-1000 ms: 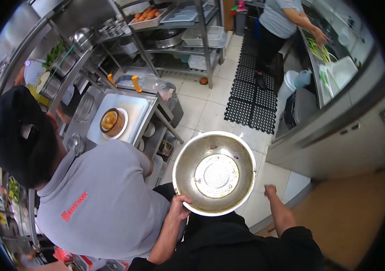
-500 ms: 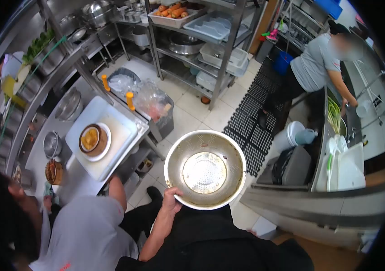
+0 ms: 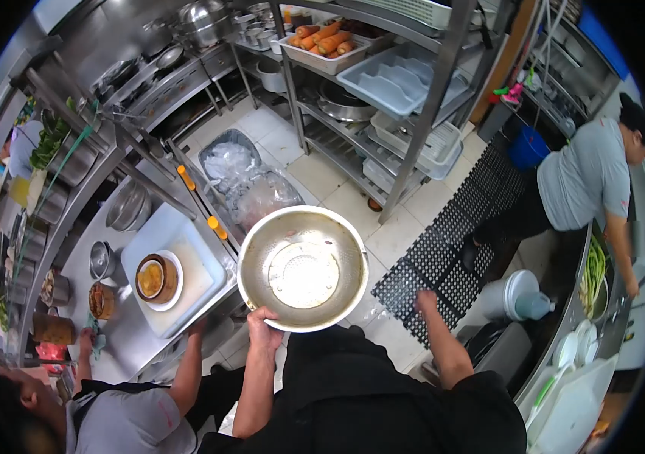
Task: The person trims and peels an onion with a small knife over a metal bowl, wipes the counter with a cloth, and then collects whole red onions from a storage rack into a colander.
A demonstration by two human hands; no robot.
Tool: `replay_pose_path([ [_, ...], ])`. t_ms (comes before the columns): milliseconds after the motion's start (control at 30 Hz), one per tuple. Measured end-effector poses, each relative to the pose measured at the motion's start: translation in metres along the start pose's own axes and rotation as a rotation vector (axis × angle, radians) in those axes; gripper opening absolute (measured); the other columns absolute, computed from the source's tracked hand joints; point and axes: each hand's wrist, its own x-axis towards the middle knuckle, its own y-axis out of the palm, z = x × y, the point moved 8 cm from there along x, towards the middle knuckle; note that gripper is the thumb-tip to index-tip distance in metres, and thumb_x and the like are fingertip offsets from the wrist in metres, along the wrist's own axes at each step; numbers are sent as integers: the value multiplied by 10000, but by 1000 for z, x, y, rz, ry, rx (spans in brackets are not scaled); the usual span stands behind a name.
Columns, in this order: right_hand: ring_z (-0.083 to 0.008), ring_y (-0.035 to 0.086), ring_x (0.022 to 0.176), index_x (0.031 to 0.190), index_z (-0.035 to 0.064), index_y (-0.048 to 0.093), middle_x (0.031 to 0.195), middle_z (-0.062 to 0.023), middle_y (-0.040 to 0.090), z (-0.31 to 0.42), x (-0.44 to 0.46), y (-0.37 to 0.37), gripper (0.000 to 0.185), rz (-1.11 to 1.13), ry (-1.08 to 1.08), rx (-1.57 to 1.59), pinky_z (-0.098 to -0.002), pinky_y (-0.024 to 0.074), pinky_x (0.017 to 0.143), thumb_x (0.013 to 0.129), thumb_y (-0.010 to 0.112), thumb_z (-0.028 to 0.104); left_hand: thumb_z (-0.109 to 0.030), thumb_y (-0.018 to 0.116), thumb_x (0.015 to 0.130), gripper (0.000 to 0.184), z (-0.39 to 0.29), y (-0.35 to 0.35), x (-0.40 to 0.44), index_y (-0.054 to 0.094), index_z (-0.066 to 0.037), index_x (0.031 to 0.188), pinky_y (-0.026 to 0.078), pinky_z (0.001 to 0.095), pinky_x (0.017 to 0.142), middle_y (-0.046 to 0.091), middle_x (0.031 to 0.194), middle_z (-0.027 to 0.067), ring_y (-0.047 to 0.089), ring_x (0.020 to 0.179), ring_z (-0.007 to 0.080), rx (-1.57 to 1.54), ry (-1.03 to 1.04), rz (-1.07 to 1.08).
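- In front of the person's dark-clothed body: one perforated steel colander (image 3: 303, 268), round, mouth upward, lifted above the floor.
- Left grip (image 3: 262, 325): clamped on the colander's rim, at the near, left side.
- Right grip (image 3: 427, 301): out to the right, apart from the colander, over the near end of a black perforated mat (image 3: 455, 238); blurred, so whether its fingers are together or apart cannot be told.
- Beyond the colander: a bin of clear plastic bags (image 3: 262, 195).
- To the left: steel table (image 3: 119, 349); on it a pale cutting board (image 3: 200, 278), bearing a white plate (image 3: 177, 286) with a round brown container (image 3: 156, 278) of yellowish food.
- Beside the board: a small steel bowl (image 3: 101, 259).
- At lower left: co-worker in a grey shirt (image 3: 133, 420), one hand at a green cloth (image 3: 98, 342); contact unclear.
- Far side: metal rack (image 3: 434, 98); carrots (image 3: 328, 38) in a white tray (image 3: 311, 62).
- At right: second co-worker (image 3: 583, 174) leaning over, arm reaching past green stalks (image 3: 593, 276).
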Motion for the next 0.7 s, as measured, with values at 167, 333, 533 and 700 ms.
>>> replay_pose_path([
  [167,-148,607,761,1088,49,601,910,-67,631,338,-31,52,263,117,-334,354,-257,493,589,874,601,202,-28,489,560,503,-21,25,54,531,81,1049,491,410,893,598,1019,149,594,942,295,-62,139,-54],
  [333,-136,610,863,1154,70,589,1011,-47,630,504,-66,92,334,283,-599,312,-276,503,687,879,630,255,-27,495,568,442,-52,66,141,559,77,993,458,347,882,602,981,112,580,924,244,-109,146,-64],
  [533,-118,591,871,1206,87,571,1057,-53,611,596,-88,118,407,282,-783,175,-270,498,683,841,682,230,-38,500,566,371,-100,120,237,581,72,911,497,341,808,616,882,120,609,793,235,-100,98,1],
  [700,-199,620,909,1143,81,620,1097,-105,613,671,-95,147,366,90,-1123,-149,-299,507,694,798,699,175,-44,495,566,439,-110,122,312,564,89,979,502,378,855,615,957,146,614,862,272,-87,111,14],
])
